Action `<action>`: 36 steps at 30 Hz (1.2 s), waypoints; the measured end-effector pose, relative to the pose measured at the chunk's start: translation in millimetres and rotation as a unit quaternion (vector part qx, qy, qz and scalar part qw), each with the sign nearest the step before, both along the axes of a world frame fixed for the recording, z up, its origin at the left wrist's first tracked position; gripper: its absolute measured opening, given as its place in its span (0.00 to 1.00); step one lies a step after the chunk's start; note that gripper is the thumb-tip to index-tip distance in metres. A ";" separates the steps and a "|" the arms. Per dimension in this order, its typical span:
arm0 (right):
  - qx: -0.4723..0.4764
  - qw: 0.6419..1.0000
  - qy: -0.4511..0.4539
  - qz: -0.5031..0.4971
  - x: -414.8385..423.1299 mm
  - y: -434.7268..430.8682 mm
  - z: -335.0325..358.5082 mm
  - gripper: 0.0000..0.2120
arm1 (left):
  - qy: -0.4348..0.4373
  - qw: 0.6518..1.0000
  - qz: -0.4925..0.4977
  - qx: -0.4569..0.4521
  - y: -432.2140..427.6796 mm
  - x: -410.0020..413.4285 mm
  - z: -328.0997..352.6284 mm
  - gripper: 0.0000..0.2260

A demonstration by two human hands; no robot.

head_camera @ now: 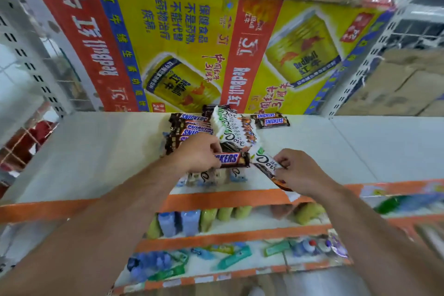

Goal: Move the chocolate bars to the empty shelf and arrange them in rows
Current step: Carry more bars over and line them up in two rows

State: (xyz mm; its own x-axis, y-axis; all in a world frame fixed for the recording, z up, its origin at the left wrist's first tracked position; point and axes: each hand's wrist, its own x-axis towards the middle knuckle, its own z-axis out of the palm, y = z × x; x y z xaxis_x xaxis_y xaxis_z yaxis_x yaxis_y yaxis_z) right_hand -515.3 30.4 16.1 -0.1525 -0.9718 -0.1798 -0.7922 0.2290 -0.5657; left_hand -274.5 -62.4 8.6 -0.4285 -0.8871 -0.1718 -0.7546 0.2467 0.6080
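Observation:
On the white shelf (96, 151) lies a pile of chocolate bars. A row of brown Snickers bars (189, 125) sits at the left of the pile, white Dove bars (230, 132) in the middle, and two more Snickers bars (271, 120) at the back right. My left hand (197, 154) grips a single Snickers bar (234, 159) above some Dove bars at the shelf front. Beside it, my right hand (300, 170) pinches a white Dove bar (264, 160), with an orange-brown wrapper under its fingers.
A big yellow and red Red Bull carton (182, 38) stands at the back of the shelf. The shelf has an orange front edge (216, 199). Lower shelves hold bottles and small packs (192, 221). Perforated white uprights (31, 60) flank the bay; cardboard boxes (398, 84) sit right.

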 end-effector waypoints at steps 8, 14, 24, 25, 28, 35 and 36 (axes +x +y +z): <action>-0.031 0.979 -0.160 -0.126 -66.6 69.7 14.3 0.07 | 0.027 0.995 -0.077 0.063 18.3 -72.0 13.1 0.07; -0.058 0.959 -0.230 -0.155 -129.3 115.2 19.7 0.09 | 0.031 0.992 -0.088 0.086 44.3 -148.7 19.2 0.07; -0.055 0.969 -0.207 -0.126 -273.5 213.5 30.7 0.10 | 0.092 0.980 -0.125 0.128 128.5 -334.4 28.2 0.05; -0.056 0.968 -0.207 -0.132 -288.1 223.4 31.4 0.10 | 0.094 0.978 -0.129 0.136 134.5 -351.8 29.3 0.05; -0.052 0.966 -0.207 -0.145 -328.7 249.2 31.0 0.11 | 0.094 0.972 -0.151 0.152 148.7 -402.2 30.9 0.04; -0.059 0.961 -0.181 -0.200 -412.0 288.5 19.9 0.12 | 0.079 0.963 -0.211 0.147 163.0 -516.4 27.4 0.04; -0.060 0.959 -0.180 -0.211 -422.7 293.0 17.6 0.12 | 0.078 0.960 -0.221 0.152 164.3 -534.1 25.4 0.05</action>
